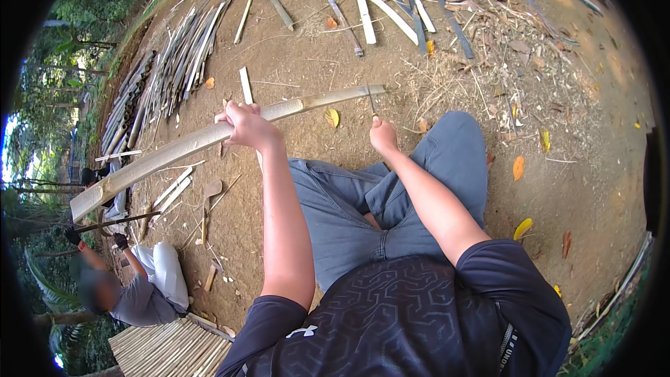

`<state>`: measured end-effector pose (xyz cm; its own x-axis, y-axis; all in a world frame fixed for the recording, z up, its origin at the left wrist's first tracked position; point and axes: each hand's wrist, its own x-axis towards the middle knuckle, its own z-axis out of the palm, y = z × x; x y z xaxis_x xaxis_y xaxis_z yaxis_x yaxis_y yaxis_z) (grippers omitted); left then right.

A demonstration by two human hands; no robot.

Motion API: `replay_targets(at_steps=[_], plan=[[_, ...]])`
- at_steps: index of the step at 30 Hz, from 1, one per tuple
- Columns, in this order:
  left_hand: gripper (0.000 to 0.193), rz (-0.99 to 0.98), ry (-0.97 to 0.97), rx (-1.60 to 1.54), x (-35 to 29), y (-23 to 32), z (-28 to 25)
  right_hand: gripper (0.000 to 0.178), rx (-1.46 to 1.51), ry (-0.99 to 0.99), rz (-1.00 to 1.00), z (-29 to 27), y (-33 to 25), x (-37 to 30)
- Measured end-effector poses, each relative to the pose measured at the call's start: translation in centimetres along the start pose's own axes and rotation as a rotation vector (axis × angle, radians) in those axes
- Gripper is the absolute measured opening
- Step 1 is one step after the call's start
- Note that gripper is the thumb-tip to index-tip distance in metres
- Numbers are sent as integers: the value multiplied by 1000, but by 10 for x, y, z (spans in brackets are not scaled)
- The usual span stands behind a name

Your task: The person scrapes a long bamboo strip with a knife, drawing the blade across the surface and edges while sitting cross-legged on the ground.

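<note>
A long split bamboo strip (174, 148), pale on its face, slants across in front of me from the lower left up to the right. My left hand (249, 128) is wrapped round it, right of its middle. In my right hand (382, 135) is a thin-bladed knife (371, 100), its handle closed in my fist. The blade stands upright against the strip near its right end; whether it has cut in is too small to tell. Both hands are above my crossed legs (447, 160).
At the left sits a co-worker (150, 297) with gloved hands holding a long dark strip (122, 222). A bamboo pile (183, 52) lies far left, with scattered slats (363, 7) at the back. A mallet-like wooden tool (208, 202), slatted bamboo platform (164, 349) and leaves are nearby.
</note>
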<state>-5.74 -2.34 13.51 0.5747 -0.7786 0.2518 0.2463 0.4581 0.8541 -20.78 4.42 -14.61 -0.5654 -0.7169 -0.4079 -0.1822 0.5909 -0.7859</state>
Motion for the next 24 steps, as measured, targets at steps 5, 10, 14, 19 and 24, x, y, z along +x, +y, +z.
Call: replay_targets(at_steps=[5, 10, 14, 19, 24], plan=[[27, 37, -14, -36, -3, 1, -1, 46, 171, -5, -220, -23, -23, -43], [31, 111, -77, -34, -5, -1, -3, 44, 360, -218, -246, -50, -42, -76], [37, 119, -73, 4, -3, 1, 7, 44, 448, -389, -141, -65, -25, -88], [34, 66, -176, 22, 1, 6, 20, 39, 487, -437, 20, -84, -7, -81], [34, 9, -302, -43, 4, 10, 35, 43, 617, -411, 186, -90, -3, -76]])
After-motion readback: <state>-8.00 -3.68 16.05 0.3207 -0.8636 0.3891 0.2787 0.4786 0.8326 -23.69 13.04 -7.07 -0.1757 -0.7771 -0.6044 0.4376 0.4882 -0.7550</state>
